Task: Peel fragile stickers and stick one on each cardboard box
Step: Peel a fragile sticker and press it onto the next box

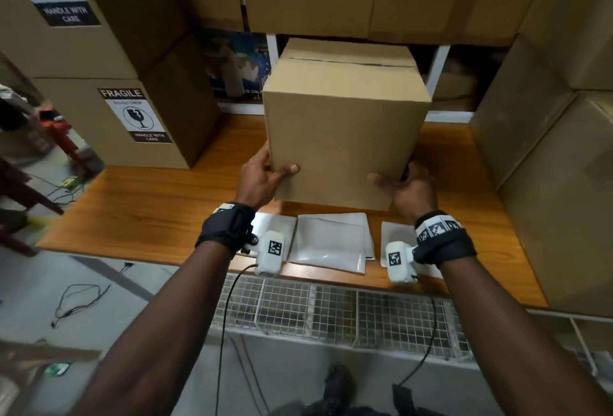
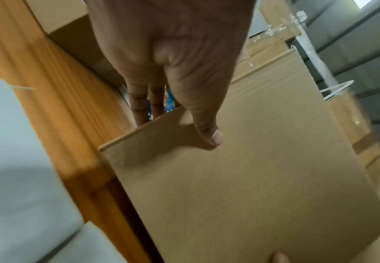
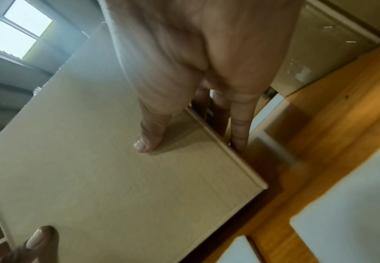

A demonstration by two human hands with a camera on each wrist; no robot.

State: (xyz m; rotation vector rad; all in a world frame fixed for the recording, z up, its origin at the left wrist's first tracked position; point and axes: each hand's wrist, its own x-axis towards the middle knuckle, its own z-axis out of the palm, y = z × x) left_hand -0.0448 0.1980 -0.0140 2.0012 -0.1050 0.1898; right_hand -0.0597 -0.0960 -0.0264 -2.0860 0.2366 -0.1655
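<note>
Plain cardboard box [image 1: 345,124] held between both hands above the wooden table [image 1: 149,210], tilted, bare front face toward the person. Left hand [image 1: 262,177]: thumb flat on front face near lower left corner, fingers [image 2: 145,105] straight along the left side wall. Right hand [image 1: 408,187]: thumb on front face near lower right corner, fingers [image 3: 240,124] straight down the right side wall. Box is clamped by pressure, thumbs in front, fingers at its sides. White sticker sheets [image 1: 331,240] lie on the table just below both wrists. Labelled box [image 1: 132,117] sits well left of left fingers.

Matt cardboard box [image 1: 345,124], glossy wooden table [image 1: 159,210]
</note>
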